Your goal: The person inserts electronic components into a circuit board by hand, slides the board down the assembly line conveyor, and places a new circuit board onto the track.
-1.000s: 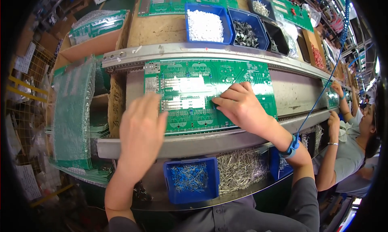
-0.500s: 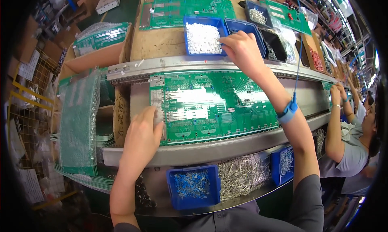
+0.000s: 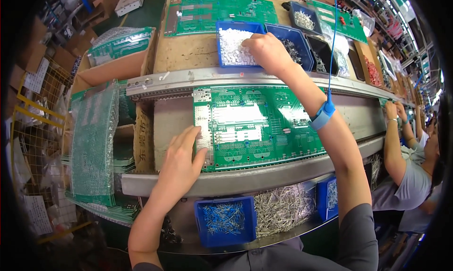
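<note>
A large green circuit board [image 3: 278, 150] lies flat between two metal rails. My left hand [image 3: 178, 158] rests at the board's left edge, fingers stretched out and touching its pale strip. Over a blue bin [image 3: 219, 47] of small white plastic parts [image 3: 231, 47], my right hand [image 3: 269, 53] dips in from the right with thumb and fingers drawn together. Whatever is between those fingertips is hidden. A blue wrist strap [image 3: 323, 115] with a cord circles my right wrist.
Beside the white parts stands another blue bin [image 3: 309, 58] of dark parts. Along the near rail [image 3: 226, 176] sit a blue bin [image 3: 203, 235] of blue leaded components and a heap of silvery ones [image 3: 283, 209]. Wrapped boards [image 3: 92, 143] are stacked left. Another person [image 3: 408, 176] works at right.
The board has slid right along the rails, my left hand moving with it at its edge. My right hand has moved left, from the bin's right rim into the white parts.
</note>
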`<state>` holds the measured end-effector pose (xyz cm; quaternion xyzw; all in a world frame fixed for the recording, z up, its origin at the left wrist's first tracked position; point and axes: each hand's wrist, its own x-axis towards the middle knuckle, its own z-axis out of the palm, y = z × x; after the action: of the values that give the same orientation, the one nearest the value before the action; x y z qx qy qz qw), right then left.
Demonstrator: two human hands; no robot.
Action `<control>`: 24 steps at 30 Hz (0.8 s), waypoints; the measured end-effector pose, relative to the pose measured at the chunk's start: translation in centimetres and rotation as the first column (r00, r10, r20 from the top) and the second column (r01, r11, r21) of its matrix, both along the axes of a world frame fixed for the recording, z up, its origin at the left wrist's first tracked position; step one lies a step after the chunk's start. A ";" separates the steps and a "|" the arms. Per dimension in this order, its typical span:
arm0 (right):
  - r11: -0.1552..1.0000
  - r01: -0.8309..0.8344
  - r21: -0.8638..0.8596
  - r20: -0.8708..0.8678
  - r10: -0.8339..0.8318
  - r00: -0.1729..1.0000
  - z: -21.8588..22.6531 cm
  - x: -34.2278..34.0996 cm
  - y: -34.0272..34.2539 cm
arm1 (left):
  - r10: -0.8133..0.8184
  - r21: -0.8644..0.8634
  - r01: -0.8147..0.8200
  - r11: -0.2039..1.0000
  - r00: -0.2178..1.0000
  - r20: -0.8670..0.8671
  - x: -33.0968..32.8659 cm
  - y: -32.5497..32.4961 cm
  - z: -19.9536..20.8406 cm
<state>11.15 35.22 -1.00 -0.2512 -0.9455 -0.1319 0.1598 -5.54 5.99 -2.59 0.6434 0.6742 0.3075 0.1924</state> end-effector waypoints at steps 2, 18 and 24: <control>0.998 -0.028 -0.050 -0.043 0.026 0.999 0.0 0.1 0.3 | -0.002 -0.014 0.002 1.000 0.999 0.048 -0.1 0.1 0.2; 0.209 -0.436 -0.876 -0.481 -0.297 0.825 1.8 2.4 -6.3 | 0.040 0.176 -0.063 0.982 0.990 0.133 -0.2 1.9 1.6; -0.163 -0.496 -0.853 -0.428 -0.326 0.843 1.3 4.1 -12.0 | -0.037 0.010 0.041 0.999 0.740 0.672 2.9 5.0 1.4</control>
<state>15.23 23.24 0.27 -0.2363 -0.6306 0.7198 0.1686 -2.69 11.02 -1.19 0.5030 0.5469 0.5125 0.4304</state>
